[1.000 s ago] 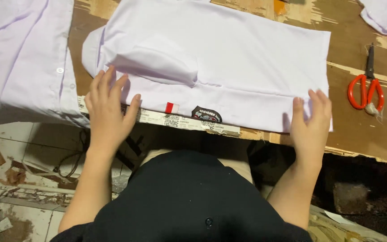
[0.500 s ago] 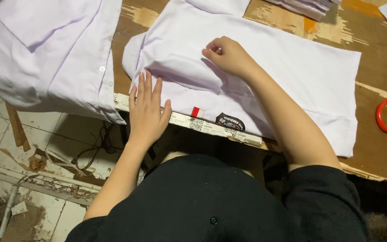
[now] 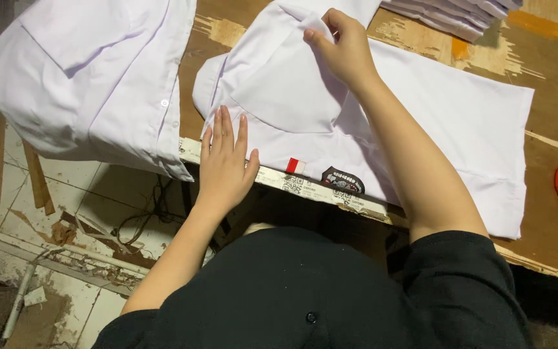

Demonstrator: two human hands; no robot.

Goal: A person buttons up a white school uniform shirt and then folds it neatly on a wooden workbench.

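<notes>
Reaching farther up than a moment ago, the right hand [image 3: 343,48] pinches the white shirt [image 3: 421,123] at its collar; the left hand [image 3: 226,161] presses flat, open, near the tabletop [image 3: 550,213] edge. Folding looks partly done.

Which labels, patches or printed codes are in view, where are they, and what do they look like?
Small flag patch: on the white shirt near the table edge, by the left hand; rectangle, half red, half white.
Embroidered badge: just right of the flag patch; black curved shape with white and red detail.
Printed strip: along the table edge under the shirt; pale, with square black code marks.
</notes>
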